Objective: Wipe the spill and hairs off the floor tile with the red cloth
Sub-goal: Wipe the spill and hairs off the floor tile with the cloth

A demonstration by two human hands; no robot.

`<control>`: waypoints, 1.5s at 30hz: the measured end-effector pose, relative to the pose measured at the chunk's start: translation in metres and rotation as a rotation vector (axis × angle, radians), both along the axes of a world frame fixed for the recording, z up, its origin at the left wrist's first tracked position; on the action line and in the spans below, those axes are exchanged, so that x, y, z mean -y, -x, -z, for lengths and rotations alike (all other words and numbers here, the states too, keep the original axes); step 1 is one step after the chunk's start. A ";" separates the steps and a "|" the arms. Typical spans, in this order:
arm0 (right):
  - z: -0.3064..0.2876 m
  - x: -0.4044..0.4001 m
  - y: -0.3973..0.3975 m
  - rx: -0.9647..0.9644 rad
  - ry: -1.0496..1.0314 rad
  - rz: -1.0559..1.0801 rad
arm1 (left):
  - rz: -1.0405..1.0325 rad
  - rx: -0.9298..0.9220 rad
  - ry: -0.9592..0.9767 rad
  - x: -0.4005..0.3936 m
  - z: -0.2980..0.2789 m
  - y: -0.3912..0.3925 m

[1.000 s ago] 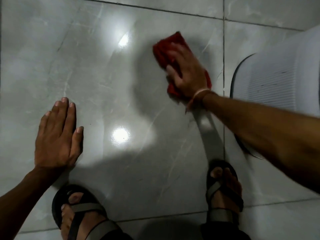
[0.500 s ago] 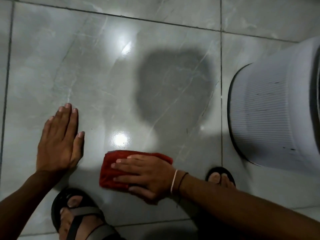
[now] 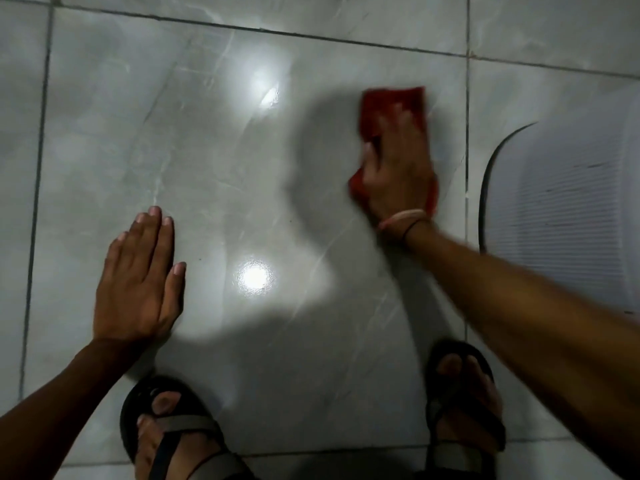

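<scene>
The red cloth (image 3: 384, 103) lies flat on the glossy grey floor tile (image 3: 214, 161), near the tile's far right corner. My right hand (image 3: 398, 171) presses down on it, palm flat, blurred by motion, and covers most of the cloth. My left hand (image 3: 138, 282) rests flat on the tile at the near left, fingers together, holding nothing. A tiny dark speck (image 3: 201, 260) sits just right of my left hand. No spill or hairs can be made out in the dim light.
A white ribbed appliance (image 3: 568, 209) stands on the floor at the right, close to my right forearm. My two sandalled feet (image 3: 173, 431) (image 3: 464, 400) are planted at the tile's near edge. Two bright light reflections (image 3: 255, 277) shine on the tile.
My right hand has swept the red cloth from the near middle of the tile, by my left hand, back out to the far right. The left hand has stayed put.
</scene>
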State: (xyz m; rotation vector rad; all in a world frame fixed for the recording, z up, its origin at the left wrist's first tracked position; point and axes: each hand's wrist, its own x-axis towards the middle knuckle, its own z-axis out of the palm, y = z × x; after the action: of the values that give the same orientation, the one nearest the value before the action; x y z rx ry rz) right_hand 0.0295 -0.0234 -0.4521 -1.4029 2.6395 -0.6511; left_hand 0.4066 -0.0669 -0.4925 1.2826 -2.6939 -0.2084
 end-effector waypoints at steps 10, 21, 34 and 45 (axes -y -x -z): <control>0.022 -0.057 -0.090 0.026 -0.040 -1.773 | -0.002 0.007 -0.027 0.000 0.000 -0.002; 0.001 0.057 -0.051 0.013 0.061 -0.236 | 0.006 0.008 -0.021 -0.002 -0.003 -0.001; 0.013 -0.040 0.041 -0.179 -0.150 -1.296 | -0.008 -0.013 -0.015 0.000 -0.002 -0.001; 0.007 0.038 -0.022 -0.008 0.018 0.218 | -0.003 -0.013 0.012 0.000 -0.002 0.000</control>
State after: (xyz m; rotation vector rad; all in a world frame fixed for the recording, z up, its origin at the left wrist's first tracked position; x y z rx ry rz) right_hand 0.0513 -0.0611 -0.4590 -1.1331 2.8244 -0.6929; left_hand 0.4063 -0.0674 -0.4908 1.2772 -2.6783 -0.1990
